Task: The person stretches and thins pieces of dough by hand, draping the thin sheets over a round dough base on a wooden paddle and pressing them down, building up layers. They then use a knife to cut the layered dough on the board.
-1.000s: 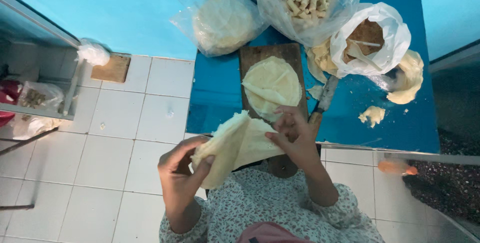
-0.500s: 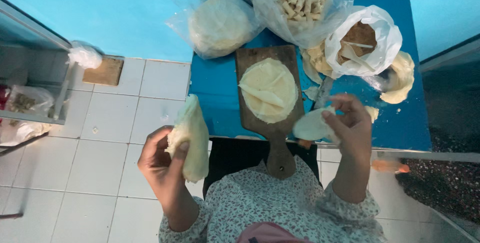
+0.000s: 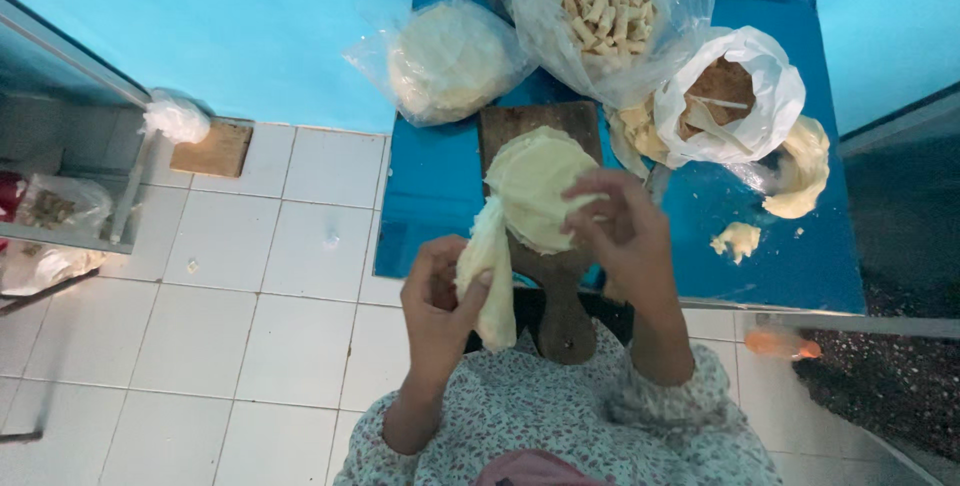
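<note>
Resting on the blue surface (image 3: 440, 196), a clear bag (image 3: 610, 6) is filled with rolled sticks, another (image 3: 450, 61) with stacked wrappers. A folded wrapper (image 3: 488, 281) is pinched in the left hand's (image 3: 440, 296) grip; the right hand (image 3: 625, 231) is curled, fingertips touching the round wrapper (image 3: 535, 186) on the wooden board (image 3: 560, 316).

Pale cream wrapper (image 3: 487, 276) in left hand (image 3: 437, 298). Bright blue table (image 3: 430, 186), dark brown board (image 3: 560, 296). White floor tiles (image 3: 230, 276), turquoise wall (image 3: 240, 16), floral-print sleeves (image 3: 660, 396).
</note>
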